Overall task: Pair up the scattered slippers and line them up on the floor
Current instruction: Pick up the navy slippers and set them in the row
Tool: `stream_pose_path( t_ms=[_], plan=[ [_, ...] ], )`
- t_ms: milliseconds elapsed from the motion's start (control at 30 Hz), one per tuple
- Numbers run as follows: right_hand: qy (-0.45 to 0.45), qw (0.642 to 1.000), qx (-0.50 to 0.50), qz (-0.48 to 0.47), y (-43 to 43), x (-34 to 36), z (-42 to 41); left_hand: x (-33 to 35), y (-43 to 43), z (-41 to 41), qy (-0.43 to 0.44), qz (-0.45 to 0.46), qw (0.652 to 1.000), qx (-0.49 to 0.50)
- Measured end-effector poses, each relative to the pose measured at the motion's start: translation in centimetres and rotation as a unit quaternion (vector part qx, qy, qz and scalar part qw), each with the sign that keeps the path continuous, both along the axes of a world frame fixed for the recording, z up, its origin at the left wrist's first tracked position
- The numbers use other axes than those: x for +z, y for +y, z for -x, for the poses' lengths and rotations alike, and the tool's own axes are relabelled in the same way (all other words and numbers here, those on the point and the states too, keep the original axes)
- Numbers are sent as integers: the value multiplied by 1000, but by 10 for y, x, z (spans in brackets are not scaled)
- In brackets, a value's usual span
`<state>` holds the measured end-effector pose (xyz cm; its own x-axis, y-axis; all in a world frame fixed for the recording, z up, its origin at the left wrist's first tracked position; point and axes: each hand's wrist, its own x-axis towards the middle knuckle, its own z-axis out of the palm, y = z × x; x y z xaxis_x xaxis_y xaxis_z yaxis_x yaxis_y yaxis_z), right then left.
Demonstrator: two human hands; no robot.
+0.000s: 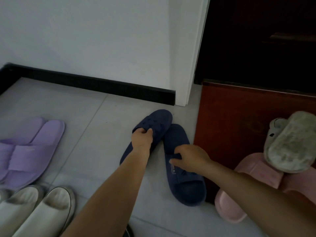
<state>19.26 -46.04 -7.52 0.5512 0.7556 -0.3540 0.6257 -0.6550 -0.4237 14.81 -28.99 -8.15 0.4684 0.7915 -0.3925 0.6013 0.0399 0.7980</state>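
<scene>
Two navy slippers lie on the grey floor tiles in the middle. My left hand (142, 136) grips the strap of the farther navy slipper (158, 119), whose toe points toward the wall. My right hand (189, 158) pinches the strap of the nearer navy slipper (186, 187), which lies beside the first and touches it. A purple pair (32, 147) sits side by side at the left. Below it a cream pair (34, 212) stands together. At the right lie pink slippers (253, 178), with a grey slipper (290, 142) sole-up on top of them.
A white wall with a black skirting board (95, 83) runs behind the slippers. A reddish-brown wooden cabinet (239, 117) stands at the right, close to the navy slippers, with a dark doorway behind it. Bare tiles show between the purple pair and the navy ones.
</scene>
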Motion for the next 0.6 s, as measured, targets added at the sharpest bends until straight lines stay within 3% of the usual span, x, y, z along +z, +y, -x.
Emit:
stream_pose_path(
  t_ms=[100, 200, 267, 333, 433, 500, 600],
  plan=[
    [-8, 983, -170, -70, -8, 11, -13, 7, 3, 19, -55, 15, 996, 67],
    [69, 926, -341, -145, -7, 23, -27, 19, -9, 52, -124, 64, 984, 109],
    [168, 847, -469, -185, 1, 28, -30, 24, -18, 70, -142, 73, 982, 98],
    [261, 744, -567, -239, 10, 29, -23, 29, -30, 79, -176, 113, 968, 136],
    [363, 623, -624, -301, 22, 33, -2, 33, -47, 79, -201, 162, 933, 252],
    [410, 573, -629, -328, 28, 37, 13, 34, -56, 79, -219, 188, 912, 293],
    [450, 541, -623, -342, 38, 33, 37, 31, -68, 82, -229, 237, 903, 275]
  ],
)
